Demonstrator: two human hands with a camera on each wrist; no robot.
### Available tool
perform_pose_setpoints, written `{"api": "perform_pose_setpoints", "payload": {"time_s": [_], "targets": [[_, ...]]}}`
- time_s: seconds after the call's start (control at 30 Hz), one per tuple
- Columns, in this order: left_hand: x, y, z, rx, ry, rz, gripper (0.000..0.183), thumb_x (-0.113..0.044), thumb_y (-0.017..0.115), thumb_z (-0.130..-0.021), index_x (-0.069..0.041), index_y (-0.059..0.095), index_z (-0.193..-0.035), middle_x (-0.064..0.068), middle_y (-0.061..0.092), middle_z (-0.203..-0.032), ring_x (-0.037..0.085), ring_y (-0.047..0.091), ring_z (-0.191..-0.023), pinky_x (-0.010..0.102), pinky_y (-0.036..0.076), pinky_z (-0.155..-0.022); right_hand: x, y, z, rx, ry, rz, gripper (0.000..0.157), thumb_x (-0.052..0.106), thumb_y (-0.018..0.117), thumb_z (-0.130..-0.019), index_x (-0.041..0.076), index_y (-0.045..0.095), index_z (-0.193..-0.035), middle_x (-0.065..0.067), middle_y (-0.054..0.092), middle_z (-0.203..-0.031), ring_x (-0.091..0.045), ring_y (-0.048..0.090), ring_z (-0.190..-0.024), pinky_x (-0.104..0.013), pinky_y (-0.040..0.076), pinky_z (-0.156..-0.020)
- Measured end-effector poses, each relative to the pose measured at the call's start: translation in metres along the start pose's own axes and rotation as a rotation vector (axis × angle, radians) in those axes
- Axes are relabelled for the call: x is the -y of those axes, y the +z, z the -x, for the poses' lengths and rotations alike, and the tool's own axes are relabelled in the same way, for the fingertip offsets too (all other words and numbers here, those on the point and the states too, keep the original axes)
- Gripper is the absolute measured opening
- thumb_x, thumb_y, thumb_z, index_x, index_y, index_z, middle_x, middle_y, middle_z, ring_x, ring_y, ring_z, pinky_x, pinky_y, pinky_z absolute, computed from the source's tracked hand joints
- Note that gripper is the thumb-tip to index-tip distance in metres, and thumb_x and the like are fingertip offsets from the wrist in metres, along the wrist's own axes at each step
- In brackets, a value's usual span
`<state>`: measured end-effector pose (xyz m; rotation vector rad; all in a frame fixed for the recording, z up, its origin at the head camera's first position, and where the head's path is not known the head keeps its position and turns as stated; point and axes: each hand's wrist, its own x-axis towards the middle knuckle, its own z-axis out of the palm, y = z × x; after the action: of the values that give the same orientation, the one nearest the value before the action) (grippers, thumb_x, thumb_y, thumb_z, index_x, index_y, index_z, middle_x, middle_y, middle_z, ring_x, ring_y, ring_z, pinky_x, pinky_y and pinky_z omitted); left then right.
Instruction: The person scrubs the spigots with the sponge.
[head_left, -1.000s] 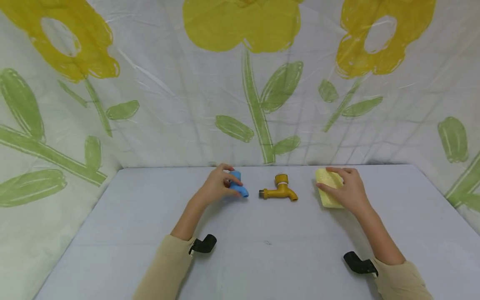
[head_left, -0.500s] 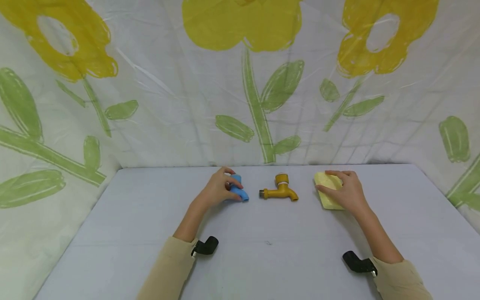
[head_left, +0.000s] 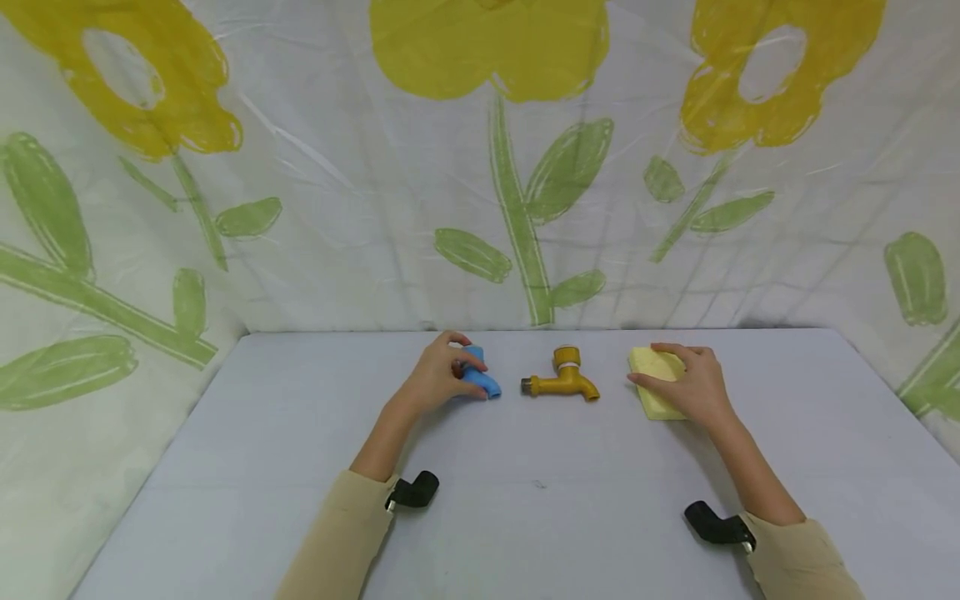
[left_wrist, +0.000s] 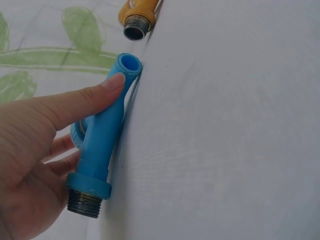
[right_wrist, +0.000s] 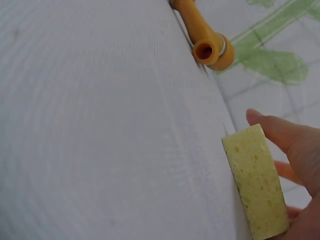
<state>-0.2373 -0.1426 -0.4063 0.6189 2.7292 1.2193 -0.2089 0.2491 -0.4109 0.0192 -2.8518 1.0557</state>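
On the left of the white tabletop my left hand (head_left: 435, 375) holds a blue tap (head_left: 480, 383). In the left wrist view the thumb lies along the blue tap (left_wrist: 102, 135) near its spout opening, with the other fingers partly hidden behind, and the threaded metal end sticks out below. A yellow tap (head_left: 566, 385) lies untouched between the hands. At the right my right hand (head_left: 693, 383) spans a pale yellow sponge (head_left: 654, 404), thumb at its left edge and fingers at its far edge. The right wrist view shows the porous side of the sponge (right_wrist: 255, 185); some fingers are hidden behind it.
Behind the table (head_left: 525, 533) hangs a white sheet (head_left: 337, 242) printed with yellow flowers and green leaves. The table's far edge runs close behind the three objects. A black camera mount (head_left: 416, 490) sits on the left wrist, another black mount (head_left: 716, 525) on the right.
The sponge has shifted slightly toward the front with my right hand, and the blue tap has moved a little to the right with my left hand. The yellow tap stays in place on the table.
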Motion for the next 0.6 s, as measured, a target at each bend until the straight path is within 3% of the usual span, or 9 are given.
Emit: {"api": "perform_pose_setpoints", "payload": {"time_s": [0.27, 0.6], "targets": [[-0.001, 0.0, 0.0, 0.009, -0.02, 0.052, 0.028, -0.011, 0.092, -0.083, -0.003, 0.082, -0.108, 0.02, 0.049, -0.148, 0.023, 0.063, -0.095, 0.037, 0.056, -0.089, -0.005, -0.003, -0.001, 0.033, 0.016, -0.031, 0.073, 0.036, 0.082, -0.092, -0.006, 0.057, -0.146, -0.042, 0.045, -0.145, -0.055, 0.039, -0.135, -0.058, 0.04, -0.098], [0.001, -0.005, 0.003, 0.006, 0.032, 0.03, 0.032, -0.011, 0.091, -0.084, -0.002, 0.081, -0.112, 0.023, 0.048, -0.15, 0.026, 0.068, -0.097, 0.041, 0.061, -0.09, -0.01, -0.013, 0.001, 0.116, 0.075, -0.109, 0.075, 0.035, 0.077, -0.097, -0.002, 0.047, -0.155, -0.037, 0.045, -0.149, -0.042, 0.059, -0.109, -0.027, 0.048, -0.068]]}}
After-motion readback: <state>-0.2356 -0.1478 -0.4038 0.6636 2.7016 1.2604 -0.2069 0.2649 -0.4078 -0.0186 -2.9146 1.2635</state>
